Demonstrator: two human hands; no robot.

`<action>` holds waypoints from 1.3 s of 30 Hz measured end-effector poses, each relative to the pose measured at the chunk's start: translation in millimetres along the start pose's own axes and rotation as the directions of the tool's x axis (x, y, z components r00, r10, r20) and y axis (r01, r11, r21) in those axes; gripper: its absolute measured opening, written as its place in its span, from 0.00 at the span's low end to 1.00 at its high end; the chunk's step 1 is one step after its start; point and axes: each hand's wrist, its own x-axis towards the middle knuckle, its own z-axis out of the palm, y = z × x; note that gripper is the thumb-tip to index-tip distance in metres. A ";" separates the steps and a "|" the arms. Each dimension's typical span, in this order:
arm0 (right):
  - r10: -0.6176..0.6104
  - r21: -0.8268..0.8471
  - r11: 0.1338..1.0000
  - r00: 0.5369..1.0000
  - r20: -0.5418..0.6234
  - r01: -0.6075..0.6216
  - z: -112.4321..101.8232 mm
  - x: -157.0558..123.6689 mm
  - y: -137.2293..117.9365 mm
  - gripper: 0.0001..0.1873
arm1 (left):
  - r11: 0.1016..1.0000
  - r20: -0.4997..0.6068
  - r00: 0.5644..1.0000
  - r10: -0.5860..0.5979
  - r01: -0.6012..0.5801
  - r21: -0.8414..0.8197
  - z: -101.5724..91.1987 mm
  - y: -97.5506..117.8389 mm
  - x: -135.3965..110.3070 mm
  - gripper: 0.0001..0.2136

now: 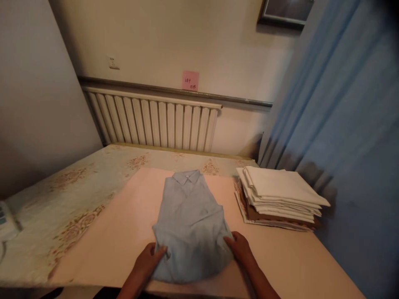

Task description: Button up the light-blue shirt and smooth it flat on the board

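A light blue collared shirt (190, 220) lies folded lengthways on a pale pink board (124, 232), collar pointing away from me. My left hand (148, 261) grips the shirt's lower left corner, fingers pinched on the cloth. At the lower right edge of the shirt, my right hand (240, 247) has its fingers curled onto the fabric.
A stack of folded white cloths (280, 195) sits on the board's right side. A floral tablecloth (71, 199) covers the table to the left. A white radiator (152, 120) lines the far wall. A blue curtain (349, 124) hangs at the right. A white device (6, 224) lies at the left edge.
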 end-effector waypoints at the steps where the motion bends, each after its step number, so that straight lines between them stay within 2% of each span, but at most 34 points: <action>1: 0.000 -0.011 1.000 1.000 0.000 0.000 -0.9 -2.3 0.5 0.08 | 1.000 0.028 1.000 0.013 -0.014 0.001 2.9 0.9 -3.6 0.18; 3: 0.003 -0.039 0.999 1.000 -0.013 -0.003 -1.8 -7.1 1.3 0.04 | 0.999 0.047 0.998 0.033 -0.035 0.033 7.5 3.3 -9.6 0.17; 7: 0.010 -0.088 0.996 0.998 -0.059 -0.015 -2.9 -19.9 5.0 0.04 | 0.986 -0.023 1.000 0.020 -0.016 0.164 12.4 7.8 -20.8 0.14; 14: 0.008 -0.135 0.991 0.996 -0.086 -0.020 -14.2 -50.3 30.5 0.06 | 0.984 -0.019 0.998 0.060 -0.056 0.170 20.7 2.3 -36.5 0.14; 17: -0.030 -0.130 0.991 0.996 -0.080 0.019 -18.5 -59.5 43.7 0.08 | 0.979 -0.012 0.998 0.067 -0.063 0.193 23.7 0.6 -40.0 0.15; 22: -0.027 -0.123 0.992 0.986 -0.162 0.007 -27.7 -63.1 54.8 0.14 | 0.975 -0.098 0.987 0.129 -0.108 0.192 19.8 3.6 -34.1 0.14; 26: -0.125 -0.162 0.983 0.964 -0.234 0.089 -40.4 -51.9 45.0 0.16 | 0.962 -0.149 0.969 0.198 -0.163 0.218 10.1 9.9 -15.8 0.18; 29: -0.201 -0.224 0.962 0.958 -0.203 0.155 -48.3 -33.3 28.1 0.17 | 0.944 -0.138 0.960 0.245 -0.204 0.258 2.9 17.2 2.5 0.19; 32: -0.237 -0.271 0.943 0.961 -0.145 0.192 -50.2 -8.4 11.1 0.18 | 0.935 -0.103 0.969 0.225 -0.185 0.301 -2.2 26.6 19.0 0.21; 35: -0.248 -0.292 0.933 0.963 -0.103 0.209 -45.0 16.4 -1.0 0.19 | 0.937 -0.025 0.978 0.209 -0.193 0.292 -5.0 36.1 31.2 0.18; 39: -0.233 -0.309 0.927 0.972 -0.031 0.213 -33.8 40.5 -10.2 0.17 | 0.943 0.060 0.975 0.215 -0.223 0.246 -8.0 46.4 43.9 0.10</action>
